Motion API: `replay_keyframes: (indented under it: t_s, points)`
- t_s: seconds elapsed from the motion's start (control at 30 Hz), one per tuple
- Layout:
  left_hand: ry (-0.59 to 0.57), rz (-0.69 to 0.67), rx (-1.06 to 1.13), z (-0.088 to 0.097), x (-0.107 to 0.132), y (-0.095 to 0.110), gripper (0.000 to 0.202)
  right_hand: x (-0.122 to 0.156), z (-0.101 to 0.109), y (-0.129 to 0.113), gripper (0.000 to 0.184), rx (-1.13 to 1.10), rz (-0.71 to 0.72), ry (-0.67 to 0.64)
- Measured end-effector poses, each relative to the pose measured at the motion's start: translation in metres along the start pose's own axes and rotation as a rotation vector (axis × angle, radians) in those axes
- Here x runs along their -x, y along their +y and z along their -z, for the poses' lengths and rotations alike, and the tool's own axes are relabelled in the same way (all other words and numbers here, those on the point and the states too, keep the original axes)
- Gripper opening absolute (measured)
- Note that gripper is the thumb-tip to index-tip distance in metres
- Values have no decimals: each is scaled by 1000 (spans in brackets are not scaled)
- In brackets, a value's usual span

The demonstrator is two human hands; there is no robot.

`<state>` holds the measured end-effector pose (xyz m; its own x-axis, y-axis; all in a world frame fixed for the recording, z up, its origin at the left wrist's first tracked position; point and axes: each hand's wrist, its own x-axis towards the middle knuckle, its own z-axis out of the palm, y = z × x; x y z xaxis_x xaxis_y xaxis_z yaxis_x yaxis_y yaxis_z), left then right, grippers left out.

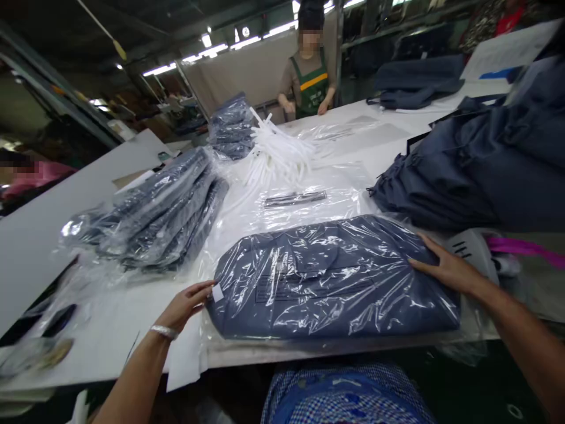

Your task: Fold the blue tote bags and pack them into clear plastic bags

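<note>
A dark blue fabric bag in a clear plastic bag lies flat across the table in front of me. At its left end, my left hand has its fingers together on a small white label at the edge of the plastic. My right hand rests on the package's right end, thumb and fingers apart, pressing on the plastic. Just beyond the package lie flat clear plastic bags with a dark printed strip.
Wrapped dark blue packages are stacked on the left. White straps are heaped behind. Unwrapped blue fabric bags pile up on the right, near a grey-white tool and a pink ribbon. A person in a green apron stands across the table.
</note>
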<state>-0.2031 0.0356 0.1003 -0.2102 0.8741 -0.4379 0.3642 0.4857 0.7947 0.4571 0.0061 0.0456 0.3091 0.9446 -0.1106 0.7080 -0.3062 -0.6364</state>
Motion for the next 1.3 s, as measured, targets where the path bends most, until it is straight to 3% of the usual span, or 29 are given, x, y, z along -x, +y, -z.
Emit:
replay_keyframes:
  t_s: [0.13, 0.2, 0.3, 0.4, 0.47, 0.53, 0.6, 0.7, 0.9, 1.03, 1.1, 1.2, 1.3]
  points:
    - [134, -128, 75, -8, 38, 26, 63, 18, -9, -63, 60, 133, 213, 278]
    - [114, -209, 173, -21, 48, 50, 61, 40, -21, -108, 44, -28, 296, 268]
    - [36, -327, 240, -58, 58, 84, 59, 80, -45, -172, 36, -460, 297, -111]
    - [150, -620, 98, -106, 74, 105, 47, 110, -72, -218, 41, -871, 257, -433]
    - [323, -931, -98, -133, 87, 111, 35, 123, -88, -233, 42, -1108, 181, -552]
    - [443, -1274, -311, -153, 100, 112, 32, 134, -98, -236, 43, -1284, 98, -592]
    - [445, -1557, -485, -163, 109, 109, 39, 144, -103, -234, 40, -1395, 41, -574]
    - [353, -1743, -636, -169, 116, 100, 49, 155, -103, -229, 34, -1472, 7, -497]
    - [240, -1793, -734, -174, 119, 91, 44, 160, -104, -225, 28, -1488, -15, -405]
    - [163, -1758, -651, -179, 126, 90, 42, 156, -108, -219, 29, -1448, -44, -339]
    - [170, -1635, -526, -182, 128, 90, 41, 150, -109, -215, 32, -1385, -54, -321]
    - [166, -1306, -329, -187, 124, 94, 37, 139, -108, -208, 35, -1279, -23, -325]
    - [-46, -997, -176, -194, 109, 100, 37, 124, -104, -201, 36, -1197, 54, -369]
